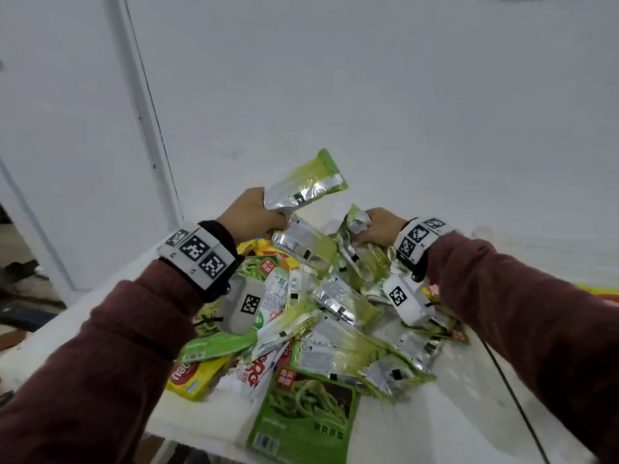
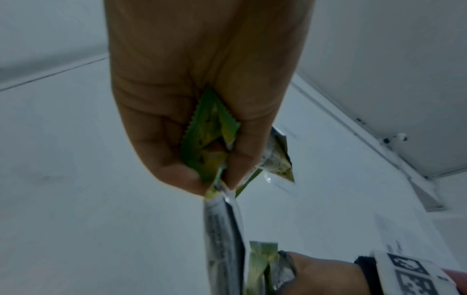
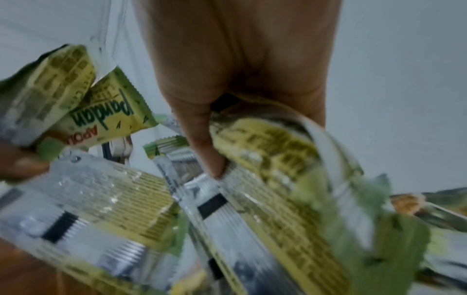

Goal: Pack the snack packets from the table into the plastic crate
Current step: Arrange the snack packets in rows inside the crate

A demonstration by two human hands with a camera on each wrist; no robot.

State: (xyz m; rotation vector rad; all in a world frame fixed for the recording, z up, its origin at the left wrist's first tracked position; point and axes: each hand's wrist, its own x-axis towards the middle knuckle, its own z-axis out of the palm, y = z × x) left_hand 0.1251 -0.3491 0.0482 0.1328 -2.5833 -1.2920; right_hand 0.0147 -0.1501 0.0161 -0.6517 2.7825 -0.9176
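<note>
1. Head view: the left hand (image 1: 249, 212) has its fingers curled round the end of a green and silver packet (image 1: 306, 185), lifted clear above the pile of snack packets (image 1: 321, 316) on the white table (image 1: 435, 413). The right hand (image 1: 380, 229) is closed on another crumpled packet (image 1: 355, 222) at the far side of the pile. To do this pick well, I judge each hand should take a packet by its body, not its sealed edge, and lift straight up so loose neighbours do not drag off the table. The plastic crate is not in view, so where the packets must go cannot be told

2. Left wrist view: the fingers (image 2: 242, 151) and thumb pinch the green crimped packet end (image 2: 209, 135) tightly; at least two wrappers seem caught in the pinch, though blur makes the count unsure. A firmer wrap round the bundle would, I think, stop one from slipping. The other hand (image 2: 326, 275) shows at the bottom edge, cut off, with foil (image 2: 262, 265) against it

3. Right wrist view: the fingers (image 3: 202, 139) curl over a yellow-green foil packet (image 3: 272, 151), with more packets (image 3: 106, 199) crowded below. Heavy motion blur hides whether one or several are held; a packet marked "Pandan" (image 3: 108, 117) at the left is held in the partly seen other hand
</note>
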